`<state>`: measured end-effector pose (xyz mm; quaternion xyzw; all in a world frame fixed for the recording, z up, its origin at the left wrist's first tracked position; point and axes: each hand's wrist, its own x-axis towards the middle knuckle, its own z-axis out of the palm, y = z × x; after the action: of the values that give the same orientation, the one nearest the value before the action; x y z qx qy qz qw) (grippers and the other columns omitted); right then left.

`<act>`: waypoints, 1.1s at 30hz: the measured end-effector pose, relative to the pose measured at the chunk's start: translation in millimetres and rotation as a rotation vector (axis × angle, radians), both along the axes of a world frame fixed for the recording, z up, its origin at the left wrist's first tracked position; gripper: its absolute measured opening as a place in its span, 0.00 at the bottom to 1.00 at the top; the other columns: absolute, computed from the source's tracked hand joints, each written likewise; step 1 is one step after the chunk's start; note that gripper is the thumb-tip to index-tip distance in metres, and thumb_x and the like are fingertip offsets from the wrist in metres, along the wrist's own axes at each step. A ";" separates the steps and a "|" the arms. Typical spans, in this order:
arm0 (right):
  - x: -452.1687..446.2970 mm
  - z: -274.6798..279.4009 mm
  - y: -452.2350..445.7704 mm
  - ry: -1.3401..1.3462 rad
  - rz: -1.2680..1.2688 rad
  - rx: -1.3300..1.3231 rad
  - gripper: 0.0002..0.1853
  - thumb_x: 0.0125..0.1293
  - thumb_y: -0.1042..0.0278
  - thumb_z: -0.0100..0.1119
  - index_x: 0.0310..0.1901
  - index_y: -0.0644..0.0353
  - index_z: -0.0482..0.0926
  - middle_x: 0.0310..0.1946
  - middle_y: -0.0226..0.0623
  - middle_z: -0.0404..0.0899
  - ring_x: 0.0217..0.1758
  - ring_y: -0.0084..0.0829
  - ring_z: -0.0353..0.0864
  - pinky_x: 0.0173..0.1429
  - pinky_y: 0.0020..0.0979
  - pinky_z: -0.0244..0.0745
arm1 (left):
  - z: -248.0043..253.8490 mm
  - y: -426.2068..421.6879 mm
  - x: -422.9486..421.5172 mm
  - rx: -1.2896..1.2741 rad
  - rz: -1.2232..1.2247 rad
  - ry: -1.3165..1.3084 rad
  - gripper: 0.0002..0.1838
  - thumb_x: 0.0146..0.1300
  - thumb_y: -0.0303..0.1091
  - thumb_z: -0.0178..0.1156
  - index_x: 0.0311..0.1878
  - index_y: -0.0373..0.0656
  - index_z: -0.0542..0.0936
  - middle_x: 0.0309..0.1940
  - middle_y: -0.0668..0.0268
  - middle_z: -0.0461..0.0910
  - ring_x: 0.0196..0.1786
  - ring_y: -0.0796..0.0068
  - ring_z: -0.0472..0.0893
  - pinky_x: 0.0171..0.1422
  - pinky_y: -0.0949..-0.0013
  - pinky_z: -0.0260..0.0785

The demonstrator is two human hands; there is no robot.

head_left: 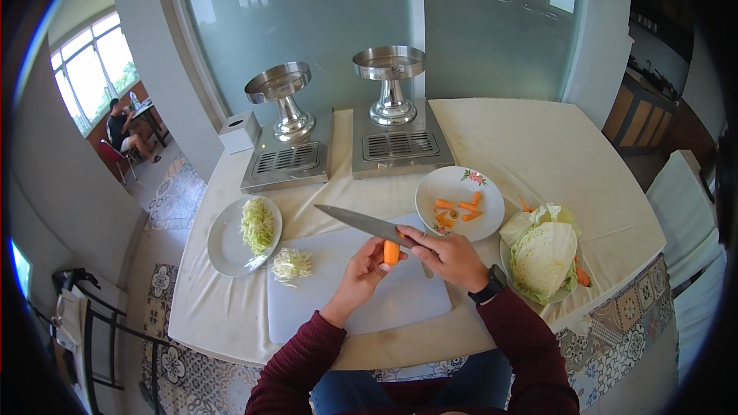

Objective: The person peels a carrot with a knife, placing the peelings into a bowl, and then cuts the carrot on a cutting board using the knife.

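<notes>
Above the cutting board, the person's right hand grasps the knife: presumably stiff, fairly weighty, best taken behind its edge. Also over the board, the left hand pinches the carrot in its fingertips; likely light, firm, slick if wet, best held by the sides.

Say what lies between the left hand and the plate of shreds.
Between the left hand and the plate, the head view shows a pale shredded pile on the cutting board.
</notes>
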<state>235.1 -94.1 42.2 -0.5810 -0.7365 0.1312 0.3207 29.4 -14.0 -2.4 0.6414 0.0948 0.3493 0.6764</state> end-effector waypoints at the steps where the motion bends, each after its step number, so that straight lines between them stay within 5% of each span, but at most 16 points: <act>1: 2.6 -2.1 1.3 0.035 -0.001 0.053 0.24 0.72 0.54 0.51 0.69 0.36 0.68 0.28 0.36 0.82 0.23 0.39 0.78 0.31 0.35 0.73 | 0.2 -3.9 1.5 -0.035 -0.020 -0.035 0.29 0.70 0.23 0.53 0.72 0.37 0.59 0.65 0.57 0.70 0.62 0.66 0.76 0.71 0.64 0.61; 6: 17.5 -15.3 15.0 0.106 -0.087 0.358 0.22 0.73 0.57 0.51 0.67 0.35 0.71 0.29 0.38 0.81 0.25 0.38 0.79 0.33 0.34 0.73 | 0.0 0.9 2.4 -0.064 0.042 -0.027 0.31 0.70 0.26 0.54 0.74 0.38 0.58 0.64 0.57 0.70 0.61 0.67 0.76 0.70 0.64 0.63; 9: 35.5 -7.7 9.6 0.001 -0.280 0.078 0.21 0.72 0.59 0.51 0.65 0.33 0.73 0.33 0.39 0.83 0.27 0.38 0.80 0.35 0.34 0.74 | -4.8 2.2 3.4 -0.107 0.048 -0.063 0.31 0.70 0.27 0.55 0.74 0.38 0.58 0.64 0.57 0.70 0.61 0.67 0.76 0.70 0.64 0.64; 16: 54.4 -4.8 7.7 0.074 -0.313 -0.066 0.17 0.71 0.64 0.52 0.59 0.36 0.79 0.30 0.38 0.83 0.26 0.36 0.77 0.33 0.33 0.71 | -5.8 1.5 5.1 -0.162 0.047 -0.085 0.32 0.69 0.35 0.59 0.73 0.36 0.60 0.64 0.57 0.70 0.60 0.67 0.75 0.69 0.63 0.65; 21: 58.1 -11.9 10.8 0.051 -0.312 -0.141 0.15 0.69 0.66 0.54 0.55 0.40 0.82 0.28 0.37 0.83 0.24 0.35 0.74 0.32 0.31 0.69 | -8.2 4.2 3.9 -0.163 0.043 -0.088 0.30 0.70 0.26 0.55 0.73 0.38 0.59 0.64 0.57 0.70 0.61 0.67 0.76 0.69 0.65 0.66; 27: 58.8 -28.6 17.1 0.205 -0.253 0.050 0.26 0.68 0.62 0.56 0.68 0.37 0.70 0.32 0.42 0.83 0.26 0.37 0.77 0.38 0.31 0.73 | -2.8 1.7 4.5 -0.233 0.021 -0.097 0.31 0.69 0.24 0.54 0.73 0.43 0.59 0.68 0.58 0.66 0.61 0.67 0.75 0.69 0.63 0.65; 33: 34.2 -18.5 12.1 0.316 -0.107 -0.022 0.30 0.70 0.56 0.55 0.73 0.47 0.62 0.44 0.43 0.81 0.30 0.30 0.75 0.43 0.29 0.73 | -2.4 2.3 4.6 -0.301 -0.010 -0.121 0.32 0.67 0.19 0.53 0.74 0.44 0.58 0.69 0.60 0.64 0.63 0.64 0.74 0.70 0.61 0.64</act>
<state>269.3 -82.0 23.7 -0.5949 -0.6435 0.2119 0.4326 34.0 -11.7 -4.9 0.5110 0.1019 0.3661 0.7710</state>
